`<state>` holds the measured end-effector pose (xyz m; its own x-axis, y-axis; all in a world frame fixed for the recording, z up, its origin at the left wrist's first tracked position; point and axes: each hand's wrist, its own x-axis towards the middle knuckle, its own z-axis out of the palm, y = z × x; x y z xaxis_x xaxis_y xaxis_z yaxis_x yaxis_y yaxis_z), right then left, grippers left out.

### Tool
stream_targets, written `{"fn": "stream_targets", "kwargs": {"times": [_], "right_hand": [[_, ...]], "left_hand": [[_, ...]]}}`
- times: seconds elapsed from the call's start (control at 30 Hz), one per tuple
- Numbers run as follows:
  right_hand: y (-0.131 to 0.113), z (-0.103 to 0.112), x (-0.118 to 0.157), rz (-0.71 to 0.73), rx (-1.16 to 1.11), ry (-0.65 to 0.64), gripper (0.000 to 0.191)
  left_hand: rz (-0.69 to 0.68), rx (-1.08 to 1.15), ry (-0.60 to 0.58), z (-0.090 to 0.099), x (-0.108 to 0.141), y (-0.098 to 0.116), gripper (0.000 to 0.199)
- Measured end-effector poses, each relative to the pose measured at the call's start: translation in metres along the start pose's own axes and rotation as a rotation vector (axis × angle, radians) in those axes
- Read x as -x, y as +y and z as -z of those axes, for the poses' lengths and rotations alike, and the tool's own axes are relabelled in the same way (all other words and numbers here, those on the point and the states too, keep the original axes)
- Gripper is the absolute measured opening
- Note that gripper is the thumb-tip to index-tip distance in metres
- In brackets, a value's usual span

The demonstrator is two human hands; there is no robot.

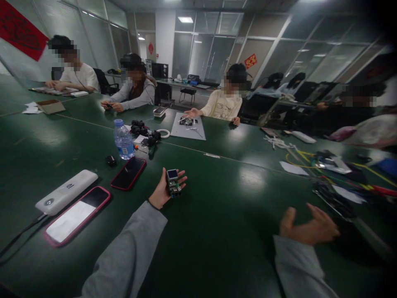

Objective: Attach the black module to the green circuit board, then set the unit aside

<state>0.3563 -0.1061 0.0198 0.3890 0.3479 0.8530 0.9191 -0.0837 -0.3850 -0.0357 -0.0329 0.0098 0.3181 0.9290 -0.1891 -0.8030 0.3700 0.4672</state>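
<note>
On the palm of my left hand [161, 188] rests a small circuit board with a screen [174, 183], its display at the upper end and metal ports at the lower end. The thumb lies along its left side and the fingertips show past its right side. My right hand [310, 225] is apart from it at the right, holding nothing, thumb and fingers spread and slightly blurred. Left of my left hand lie a dark phone with a red case [128, 173] and a phone in a pink case [77, 216], its screen partly bright.
A white power bank [66, 191] with a cable lies at the left, near a water bottle [123, 140]. Black parts and a white tape ring [163, 133] sit behind. Cables [297, 155] and tools clutter the right. Several people sit around the green table [223, 198].
</note>
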Motion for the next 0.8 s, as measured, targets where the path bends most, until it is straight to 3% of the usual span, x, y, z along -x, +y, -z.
{"fn": "stream_targets", "kwargs": {"times": [0.07,0.2,0.3,0.37,0.5,0.6,0.8], "right_hand": [[-0.054,-0.014,0.025,0.212,-0.122,-0.116,0.050],[-0.193,-0.023,0.088,0.449,-0.426,-0.454,0.039],[-0.259,-0.027,0.116,0.618,-0.522,-0.635,0.039],[-0.272,-0.033,0.120,0.624,-0.537,-0.686,0.039],[-0.258,-0.050,0.111,0.522,-0.604,-0.683,0.041],[-0.246,-0.057,0.101,0.420,-0.707,-0.662,0.045],[-0.236,-0.066,0.094,0.121,-0.841,-0.602,0.051]], "left_hand": [[0.000,-0.011,0.009,0.000,-0.001,-0.001,0.053],[0.007,-0.011,0.010,0.003,-0.003,-0.002,0.052],[0.021,0.015,-0.024,0.005,-0.003,-0.003,0.052],[0.044,0.040,-0.065,0.006,-0.001,-0.002,0.053],[0.036,0.102,-0.135,0.002,0.003,0.001,0.059],[-0.024,0.154,-0.195,-0.006,0.007,0.004,0.057],[0.009,0.146,-0.256,-0.023,0.017,0.005,0.060]]}}
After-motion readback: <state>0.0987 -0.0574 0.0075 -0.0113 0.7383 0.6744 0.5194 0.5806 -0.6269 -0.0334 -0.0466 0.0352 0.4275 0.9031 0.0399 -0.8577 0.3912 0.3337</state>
